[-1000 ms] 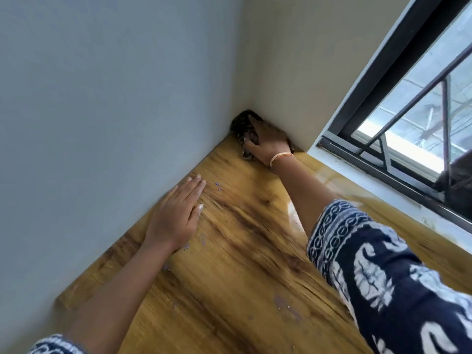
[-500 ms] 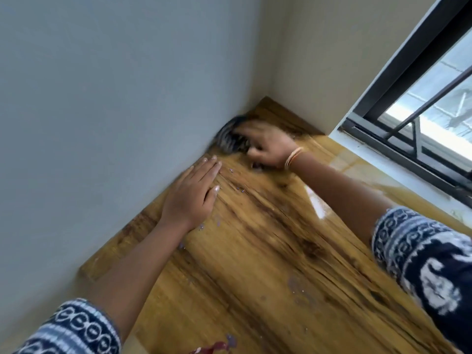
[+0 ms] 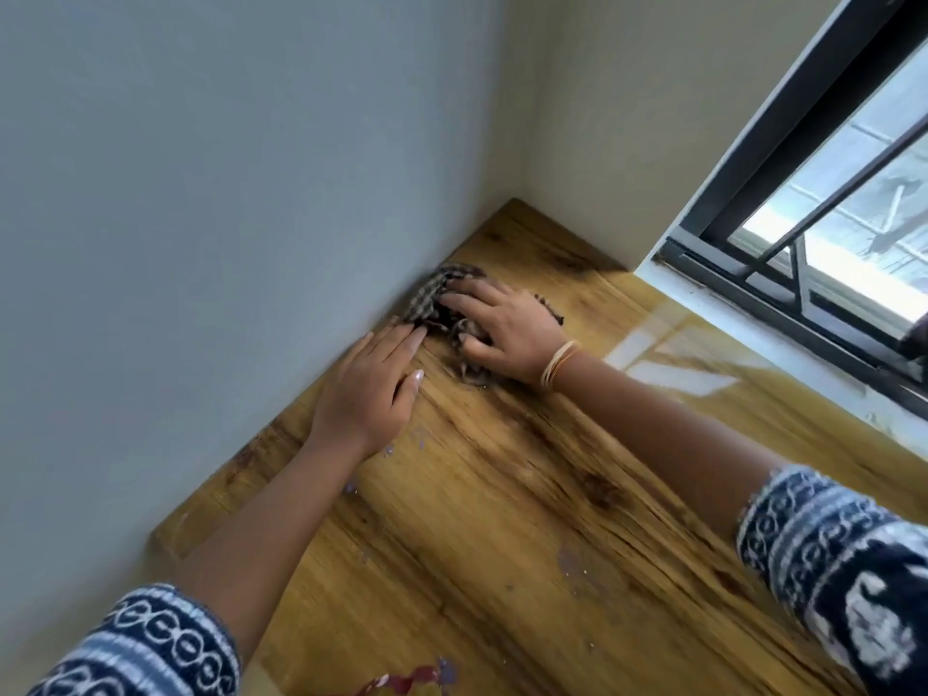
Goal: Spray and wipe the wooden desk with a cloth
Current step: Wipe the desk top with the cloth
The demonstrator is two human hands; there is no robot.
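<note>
Pressing a dark checked cloth (image 3: 436, 298) against the wooden bench (image 3: 527, 494) beside the wall (image 3: 226, 218), right hand (image 3: 507, 334) gripping it; left hand (image 3: 369, 394) flat, released, alongside.

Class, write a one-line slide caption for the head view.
Right hand presses a checked cloth on the wooden desk beside the wall; left hand rests flat.
</note>
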